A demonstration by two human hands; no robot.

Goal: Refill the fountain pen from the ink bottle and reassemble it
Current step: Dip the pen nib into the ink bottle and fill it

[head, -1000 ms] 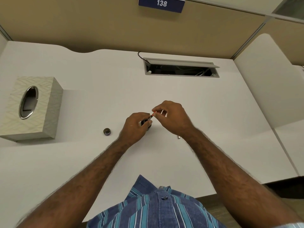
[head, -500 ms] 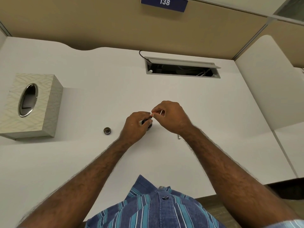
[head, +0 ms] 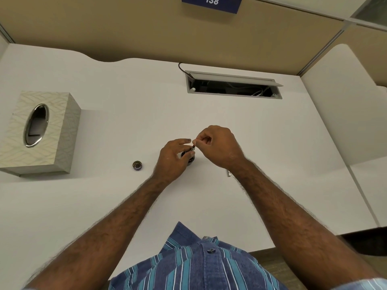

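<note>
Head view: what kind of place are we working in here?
Likely an office cubicle: a white desk with a cable tray, tan partition walls, and a numbered sign, 138.

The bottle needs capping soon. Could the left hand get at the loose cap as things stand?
Probably not yet: the way to the cap is bare desk, but the left hand is occupied at the ink bottle.

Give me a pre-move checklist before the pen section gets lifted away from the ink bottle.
1. Ink bottle upright on the desk: ok, though mostly hidden by the left hand.
2. Bottle cap off and set apart from the bottle: ok.
3. Right hand pinching the pen section: ok.
4. Nib in the ink: cannot tell.
5. Converter filled: cannot tell.
6. Metal pen part on the desk by the right wrist: ok.
</note>
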